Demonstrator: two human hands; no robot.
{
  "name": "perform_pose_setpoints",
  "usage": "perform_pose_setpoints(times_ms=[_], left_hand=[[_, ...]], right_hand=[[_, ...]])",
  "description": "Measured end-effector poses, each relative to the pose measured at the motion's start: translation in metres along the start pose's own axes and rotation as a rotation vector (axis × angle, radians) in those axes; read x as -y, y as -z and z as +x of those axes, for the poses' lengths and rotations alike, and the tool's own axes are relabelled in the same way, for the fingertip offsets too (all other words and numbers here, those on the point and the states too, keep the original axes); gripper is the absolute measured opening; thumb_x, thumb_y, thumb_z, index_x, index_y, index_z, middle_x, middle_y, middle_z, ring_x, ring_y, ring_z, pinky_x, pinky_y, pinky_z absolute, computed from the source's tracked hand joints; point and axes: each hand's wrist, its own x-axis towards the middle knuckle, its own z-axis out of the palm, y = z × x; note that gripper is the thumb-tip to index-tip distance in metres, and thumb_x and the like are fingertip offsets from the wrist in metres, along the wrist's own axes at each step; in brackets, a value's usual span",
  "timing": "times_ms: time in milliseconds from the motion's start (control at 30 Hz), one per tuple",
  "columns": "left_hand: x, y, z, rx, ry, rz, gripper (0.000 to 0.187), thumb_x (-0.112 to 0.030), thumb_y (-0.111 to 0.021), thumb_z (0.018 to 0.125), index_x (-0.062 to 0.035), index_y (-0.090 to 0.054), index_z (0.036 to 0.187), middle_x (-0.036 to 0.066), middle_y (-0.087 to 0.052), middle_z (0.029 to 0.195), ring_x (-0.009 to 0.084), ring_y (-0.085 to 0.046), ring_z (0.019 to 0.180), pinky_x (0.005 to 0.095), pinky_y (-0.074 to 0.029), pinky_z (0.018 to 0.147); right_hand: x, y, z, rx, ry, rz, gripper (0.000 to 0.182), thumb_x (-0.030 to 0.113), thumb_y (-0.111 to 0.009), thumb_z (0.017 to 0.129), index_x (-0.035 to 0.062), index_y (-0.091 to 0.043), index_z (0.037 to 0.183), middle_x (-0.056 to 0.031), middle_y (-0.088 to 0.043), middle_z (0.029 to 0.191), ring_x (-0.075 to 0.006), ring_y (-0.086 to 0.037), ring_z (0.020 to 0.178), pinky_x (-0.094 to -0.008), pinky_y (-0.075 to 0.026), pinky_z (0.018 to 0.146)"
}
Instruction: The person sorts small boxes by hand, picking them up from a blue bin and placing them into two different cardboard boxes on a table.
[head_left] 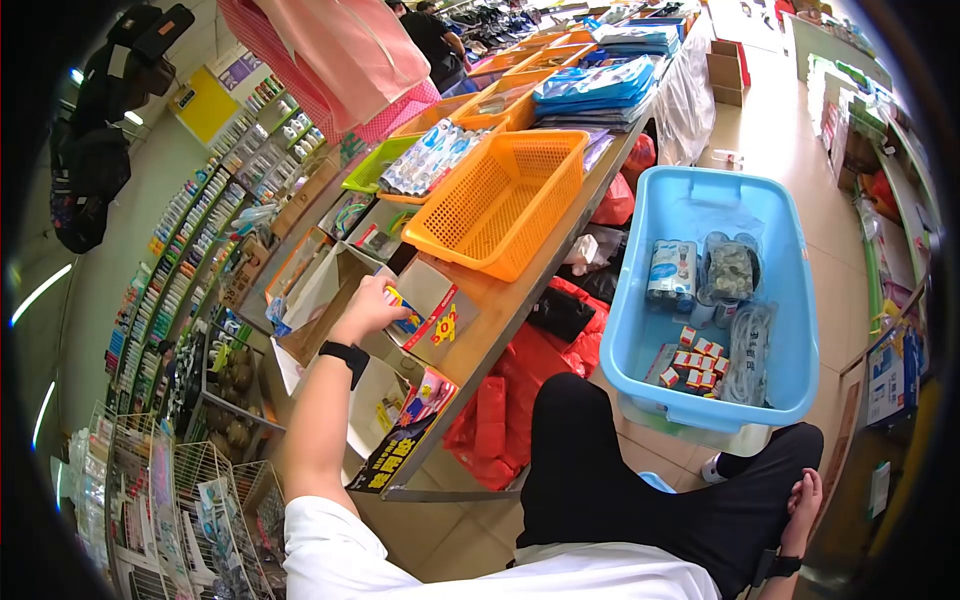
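Note:
My left hand (368, 310) reaches over the table with its fingers closed on a small blue, yellow and red packet (406, 310). It is at the open white carton marked 502 (436, 312), and the fingers partly hide the packet. Just in front stands a black and red display box (406, 432) with small items behind its panel. My right hand (803, 500) lies against the side of my black-trousered leg, fingers stretched, with nothing visible in it. A light blue tub (622, 345) on my right holds wrapped bottles (671, 272), small red and white boxes (697, 362) and a clear-wrapped bundle (748, 355).
An orange basket (497, 200) sits farther along the table, past the cartons. Blue packaged goods (597, 85) are stacked behind it. Red plastic bags (490, 415) fill the space below. Store shelves (165, 270) line the left; a person (432, 45) stands at the back.

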Motion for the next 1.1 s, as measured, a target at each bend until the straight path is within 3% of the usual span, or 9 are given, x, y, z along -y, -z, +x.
perform_pose_setpoints(times_ms=[133, 433, 767, 833, 933, 1000, 1033, 1067, 1100], left_hand=[[-0.002, -0.015, -0.003, 0.003, -0.021, 0.171, 0.07, -0.037, -0.09, 0.064, -0.0078, -0.066, 0.123, 0.018, -0.06, 0.125, 0.0328, -0.06, 0.118, 0.04, -0.049, 0.103], [-0.04, 0.008, -0.024, 0.12, 0.148, 0.436, 0.061, -0.04, -0.088, 0.064, -0.0127, -0.074, 0.116, 0.012, -0.06, 0.131, 0.0289, -0.054, 0.128, 0.0466, -0.045, 0.107], [-0.023, 0.001, -0.02, 0.125, 0.058, 0.379, 0.059, -0.044, -0.079, 0.075, -0.014, -0.07, 0.125, 0.01, -0.055, 0.14, 0.0293, -0.05, 0.134, 0.049, -0.042, 0.111], [-0.026, 0.001, -0.02, 0.07, 0.07, 0.34, 0.065, -0.045, -0.076, 0.077, -0.012, -0.065, 0.133, 0.011, -0.056, 0.138, 0.0315, -0.05, 0.132, 0.0454, -0.044, 0.109], [-0.051, 0.011, -0.03, -0.098, -0.008, 0.401, 0.054, -0.042, -0.074, 0.083, -0.0135, -0.065, 0.128, 0.011, -0.058, 0.135, 0.0314, -0.052, 0.129, 0.0486, -0.044, 0.109], [-0.074, 0.021, -0.036, -0.221, -0.229, 0.315, 0.042, -0.034, -0.074, 0.086, -0.0116, -0.067, 0.121, 0.012, -0.061, 0.128, 0.0335, -0.056, 0.123, 0.048, -0.047, 0.104], [-0.094, 0.028, -0.04, -0.257, -0.326, 0.266, 0.038, -0.028, -0.073, 0.086, -0.0096, -0.067, 0.119, 0.013, -0.062, 0.125, 0.0341, -0.057, 0.121, 0.0474, -0.048, 0.101], [-0.116, 0.036, -0.046, -0.287, -0.423, 0.213, 0.035, -0.023, -0.073, 0.086, -0.0077, -0.067, 0.117, 0.014, -0.063, 0.122, 0.0347, -0.058, 0.118, 0.0469, -0.048, 0.099], [-0.144, 0.044, -0.057, -0.341, -0.516, 0.175, 0.032, -0.021, -0.073, 0.086, -0.0057, -0.068, 0.114, 0.015, -0.064, 0.118, 0.035, -0.059, 0.116, 0.0459, -0.048, 0.098]], right_hand=[[-0.006, 0.004, 0.002, -0.021, -0.011, -0.012, 0.021, 0.027, -0.056, 0.105, 0.0115, -0.061, 0.118, 0.0063, -0.054, 0.075, 0.0017, -0.039, 0.052, -0.0157, -0.028, 0.043], [-0.009, 0.009, 0.005, -0.071, -0.039, -0.032, 0.017, 0.024, -0.057, 0.104, 0.012, -0.062, 0.115, 0.0058, -0.055, 0.074, 0.0012, -0.039, 0.049, -0.0163, -0.027, 0.041], [-0.015, 0.01, 0.004, -0.089, -0.003, -0.008, 0.02, 0.025, -0.059, 0.103, 0.0112, -0.062, 0.117, 0.0047, -0.054, 0.074, 0.0001, -0.039, 0.048, -0.0166, -0.028, 0.041], [-0.013, 0.007, 0.001, -0.107, -0.007, -0.015, 0.021, 0.026, -0.059, 0.103, 0.011, -0.062, 0.118, 0.0045, -0.054, 0.074, 0.0, -0.039, 0.048, -0.0166, -0.029, 0.041], [0.013, 0.001, 0.004, -0.06, -0.062, -0.094, 0.024, 0.027, -0.059, 0.102, 0.011, -0.061, 0.119, 0.0044, -0.054, 0.074, -0.0009, -0.038, 0.047, -0.0173, -0.029, 0.041], [0.054, -0.01, 0.012, 0.13, -0.081, -0.318, 0.022, 0.024, -0.059, 0.101, 0.0073, -0.062, 0.116, -0.0016, -0.057, 0.068, -0.0069, -0.049, 0.044, -0.019, -0.033, 0.038], [0.039, 0.003, 0.04, 0.121, 0.1, -0.434, 0.019, 0.021, -0.062, 0.1, 0.0039, -0.065, 0.108, -0.0022, -0.06, 0.069, -0.0093, -0.055, 0.05, -0.0212, -0.038, 0.043], [0.041, 0.0, 0.057, 0.09, 0.442, -0.685, 0.019, 0.017, -0.064, 0.097, -0.0012, -0.067, 0.099, -0.0068, -0.067, 0.073, -0.0146, -0.063, 0.059, -0.0283, -0.046, 0.052], [0.067, -0.014, 0.058, 0.091, 0.51, -0.89, 0.02, 0.016, -0.065, 0.095, -0.0036, -0.067, 0.096, -0.0126, -0.071, 0.079, -0.0221, -0.067, 0.068, -0.035, -0.05, 0.062]])
